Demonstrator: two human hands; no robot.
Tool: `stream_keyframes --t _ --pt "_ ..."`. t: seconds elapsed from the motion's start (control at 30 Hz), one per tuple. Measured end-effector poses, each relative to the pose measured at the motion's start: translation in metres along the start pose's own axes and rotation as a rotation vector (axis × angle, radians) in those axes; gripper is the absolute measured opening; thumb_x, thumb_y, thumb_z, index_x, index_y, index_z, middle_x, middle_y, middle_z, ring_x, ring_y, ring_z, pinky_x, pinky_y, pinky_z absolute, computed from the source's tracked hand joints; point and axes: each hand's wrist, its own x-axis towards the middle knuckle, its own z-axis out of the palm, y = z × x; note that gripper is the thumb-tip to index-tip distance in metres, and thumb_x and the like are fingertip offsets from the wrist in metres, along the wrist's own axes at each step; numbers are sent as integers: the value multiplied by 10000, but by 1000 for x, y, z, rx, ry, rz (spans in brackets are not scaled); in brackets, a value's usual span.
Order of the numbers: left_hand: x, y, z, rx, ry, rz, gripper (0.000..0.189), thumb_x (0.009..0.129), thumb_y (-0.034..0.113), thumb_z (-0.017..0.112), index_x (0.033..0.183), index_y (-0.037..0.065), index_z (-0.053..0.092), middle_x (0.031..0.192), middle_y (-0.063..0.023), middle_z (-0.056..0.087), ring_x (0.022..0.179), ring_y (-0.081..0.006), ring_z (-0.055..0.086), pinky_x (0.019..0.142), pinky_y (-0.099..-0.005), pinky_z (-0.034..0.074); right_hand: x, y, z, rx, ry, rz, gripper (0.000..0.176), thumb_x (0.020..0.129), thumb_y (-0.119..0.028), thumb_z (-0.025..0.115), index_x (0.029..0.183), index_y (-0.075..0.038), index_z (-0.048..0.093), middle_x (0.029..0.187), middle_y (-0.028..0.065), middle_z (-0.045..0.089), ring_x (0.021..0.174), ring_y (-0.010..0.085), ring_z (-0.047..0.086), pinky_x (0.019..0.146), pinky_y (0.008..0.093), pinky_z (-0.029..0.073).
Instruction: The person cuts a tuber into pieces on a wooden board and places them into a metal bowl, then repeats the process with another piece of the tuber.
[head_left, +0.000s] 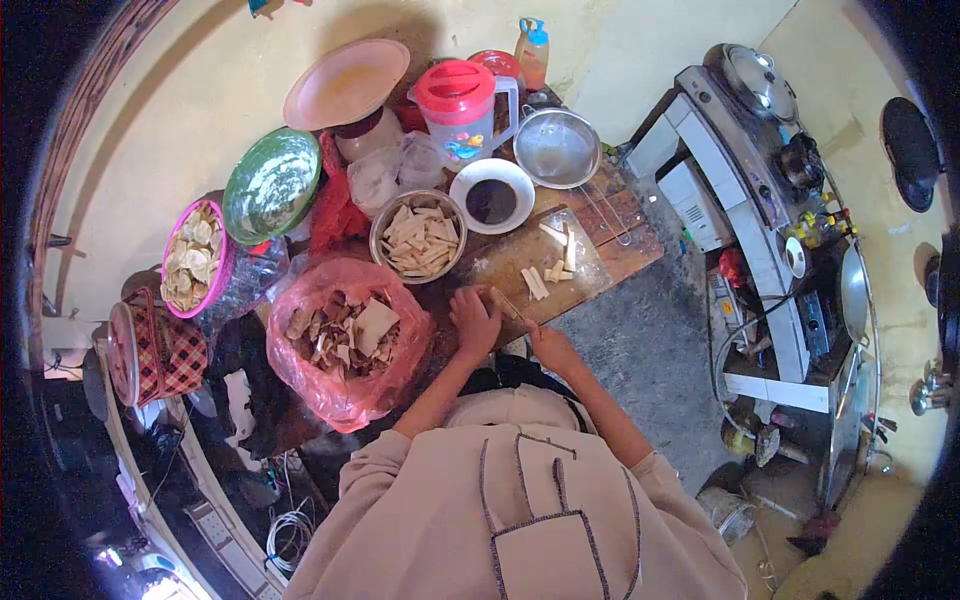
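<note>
My left hand [474, 318] lies at the near edge of the cutting board [575, 225], fingers bent together over something too small to name. My right hand [552, 347] is closed around the handle of a knife [510, 306], whose blade points toward my left hand. Pale cut strips [535, 283] lie on the board beyond my hands. Just past my left hand stands a metal bowl [463, 212] full of similar pale pieces. To its left, a pink plastic bag [400, 350] holds brown and pale peelings [350, 335].
Behind the board are a white bowl of dark liquid [492, 200], a sieve [557, 150] and a red-lidded jug [467, 110]. A green basin [272, 185] and pink basket [225, 265] stand left. A stove [725, 130] is at right.
</note>
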Motion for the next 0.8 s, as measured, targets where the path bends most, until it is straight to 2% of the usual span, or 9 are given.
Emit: stream_keyframes --t 0.03,0.13,0.23,0.3,0.43,0.6,0.7,0.8 --pt "6 -1 3 -79 80 31 335 766 251 552 1013 48 451 1007 -136 431 996 -307 398 799 -448 321 4 6 3 -12 -5 11 607 906 -418 218 785 58 575 784 286 561 788 439 537 712 483 417" --pt "43 10 14 -16 224 530 270 771 195 498 971 20 445 972 -157 435 959 -317 405 794 -433 320 12 18 14 -41 -24 32 605 905 -419 214 787 53 574 785 281 564 787 442 535 713 485 416" --pt "74 49 14 -87 52 660 233 745 157 487 930 20 452 918 -163 443 896 -328 421 771 -422 329 9 17 12 -61 -12 29 604 903 -422 215 790 48 578 787 273 569 784 438 537 716 488 415" --pt "87 51 16 -166 74 551 217 733 142 482 907 15 454 877 -167 443 851 -332 427 753 -412 334 9 16 10 -83 19 19 602 902 -422 218 781 42 582 787 266 573 782 432 541 718 491 413" --pt "82 35 4 -295 125 362 174 727 109 465 865 4 454 825 -167 438 799 -329 439 728 -396 344 4 8 1 -24 -51 21 605 900 -428 229 760 38 588 761 249 584 775 400 563 724 478 420" --pt "71 19 3 -333 148 307 130 775 88 429 860 -7 450 822 -166 437 793 -313 441 729 -391 346 1 2 3 -44 16 65 613 898 -439 234 752 39 588 720 229 588 748 376 576 715 458 429" --pt "73 18 4 -346 172 317 123 800 91 412 859 -12 448 817 -164 437 785 -310 440 728 -392 348 8 13 8 -2 -46 66 619 898 -440 230 746 45 584 734 244 581 746 403 560 706 464 425" --pt "74 17 6 -332 197 357 118 803 89 413 855 -12 445 808 -163 437 773 -311 441 720 -395 350 7 12 5 -54 -20 68 634 897 -451 224 741 52 578 755 259 575 767 424 544 708 474 418"
